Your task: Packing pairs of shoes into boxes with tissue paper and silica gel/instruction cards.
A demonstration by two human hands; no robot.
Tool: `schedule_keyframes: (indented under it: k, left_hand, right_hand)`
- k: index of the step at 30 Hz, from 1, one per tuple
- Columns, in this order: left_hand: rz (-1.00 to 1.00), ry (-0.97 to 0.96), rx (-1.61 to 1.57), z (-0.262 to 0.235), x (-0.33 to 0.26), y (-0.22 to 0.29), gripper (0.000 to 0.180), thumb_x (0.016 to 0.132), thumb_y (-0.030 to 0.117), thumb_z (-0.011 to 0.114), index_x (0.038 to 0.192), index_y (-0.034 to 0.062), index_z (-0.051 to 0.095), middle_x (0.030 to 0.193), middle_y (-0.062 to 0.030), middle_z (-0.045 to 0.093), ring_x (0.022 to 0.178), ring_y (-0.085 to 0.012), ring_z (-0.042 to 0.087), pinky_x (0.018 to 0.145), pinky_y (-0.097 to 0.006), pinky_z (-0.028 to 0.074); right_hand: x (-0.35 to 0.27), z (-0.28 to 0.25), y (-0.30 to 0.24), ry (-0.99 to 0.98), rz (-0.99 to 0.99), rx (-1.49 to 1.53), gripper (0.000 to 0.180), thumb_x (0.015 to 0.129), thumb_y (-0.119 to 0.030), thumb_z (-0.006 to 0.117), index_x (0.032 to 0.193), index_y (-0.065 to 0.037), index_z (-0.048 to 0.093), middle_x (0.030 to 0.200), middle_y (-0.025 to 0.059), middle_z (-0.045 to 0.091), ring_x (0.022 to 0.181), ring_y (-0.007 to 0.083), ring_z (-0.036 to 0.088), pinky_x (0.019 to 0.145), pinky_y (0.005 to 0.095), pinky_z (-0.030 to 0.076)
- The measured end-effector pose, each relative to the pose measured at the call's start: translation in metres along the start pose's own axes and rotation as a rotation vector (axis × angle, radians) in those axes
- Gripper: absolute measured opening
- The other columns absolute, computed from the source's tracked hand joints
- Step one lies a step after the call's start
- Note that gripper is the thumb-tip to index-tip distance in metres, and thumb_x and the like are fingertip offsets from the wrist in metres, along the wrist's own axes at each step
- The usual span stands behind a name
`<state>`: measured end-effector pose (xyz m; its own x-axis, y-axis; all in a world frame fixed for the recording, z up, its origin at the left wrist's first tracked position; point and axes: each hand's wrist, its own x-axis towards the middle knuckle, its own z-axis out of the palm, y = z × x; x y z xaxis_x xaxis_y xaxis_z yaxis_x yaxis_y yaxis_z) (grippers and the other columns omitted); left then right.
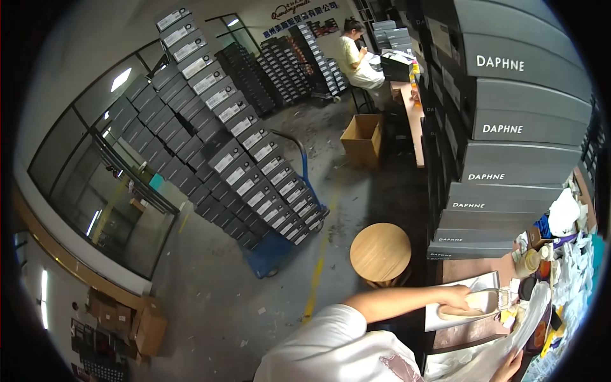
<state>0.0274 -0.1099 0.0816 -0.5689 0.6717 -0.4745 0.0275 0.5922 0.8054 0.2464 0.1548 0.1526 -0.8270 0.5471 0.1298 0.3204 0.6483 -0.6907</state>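
My left hand (457,297) reaches across the work table and holds a beige flat shoe (476,304) by its heel end. The shoe lies over an open white shoe box (445,318) on the brown table top (461,268). My right hand (509,366) shows only partly at the lower edge, its fingers closed on a sheet of white wrapping paper (509,337) that runs up towards the shoe. My white sleeve (331,344) fills the bottom centre.
A tall stack of grey shoe boxes (509,127) stands beside the table. A round wooden stool (380,252) is close to my arm. A blue trolley (280,248) carries several dark boxes. A cardboard carton (361,137) sits on the floor. Another person (356,57) sits far off.
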Motion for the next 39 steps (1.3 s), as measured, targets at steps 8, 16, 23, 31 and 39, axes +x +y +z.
schedule_keyframes:
  k: [8,16,23,31,39]
  left_hand:
    - [0.2,-0.674,-0.309,0.026,-0.077,0.034,0.085,0.08,0.015,0.07,0.146,0.0002,0.018,0.141,-0.0184,0.036,0.131,-0.0248,0.034,0.109,-0.036,0.029]
    - [0.029,-0.698,-0.282,-0.004,-0.092,0.051,0.05,0.087,0.021,0.066,0.127,-0.0034,0.047,0.118,-0.0108,0.057,0.111,-0.0141,0.052,0.097,-0.028,0.041]
    - [-0.405,-0.834,-1.078,0.033,-0.069,0.042,0.046,0.09,0.023,0.057,0.129,0.0013,0.045,0.119,-0.01,0.057,0.108,-0.0176,0.056,0.095,-0.031,0.044]
    - [-0.007,-0.473,-0.794,0.069,-0.057,0.03,0.022,0.095,0.02,0.055,0.101,0.0001,0.062,0.094,-0.0078,0.066,0.082,-0.0132,0.063,0.074,-0.027,0.053]
    - [-0.066,-0.489,-1.074,0.049,-0.072,0.056,0.03,0.099,0.02,0.046,0.114,-0.0044,0.053,0.109,-0.0132,0.061,0.1,-0.0202,0.061,0.087,-0.034,0.05]
  right_hand:
    - [-0.032,0.083,0.001,-0.14,-0.105,0.06,0.046,0.084,-0.002,0.057,0.128,0.004,0.045,0.116,0.0242,0.055,0.109,0.0354,0.053,0.094,0.0414,0.041]
    - [-0.045,0.043,-0.06,-0.155,0.276,0.237,0.024,0.084,-0.006,0.054,0.104,0.004,0.061,0.079,0.0199,0.064,0.074,0.0285,0.064,0.069,0.0366,0.049]
    - [-0.077,0.04,-0.077,-0.274,0.284,0.594,0.021,0.087,-0.003,0.05,0.102,0.003,0.062,0.08,0.0133,0.065,0.071,0.0174,0.059,0.067,0.0302,0.048]
    - [-0.1,0.027,-0.093,-0.065,0.409,0.371,0.02,0.089,-0.016,0.059,0.097,0.002,0.064,0.08,0.017,0.066,0.075,0.0212,0.063,0.068,0.0335,0.048]
    - [-0.099,0.036,-0.099,0.133,0.361,0.852,0.021,0.089,-0.013,0.061,0.103,0.003,0.062,0.083,0.0054,0.065,0.071,0.0112,0.056,0.063,0.0275,0.046]
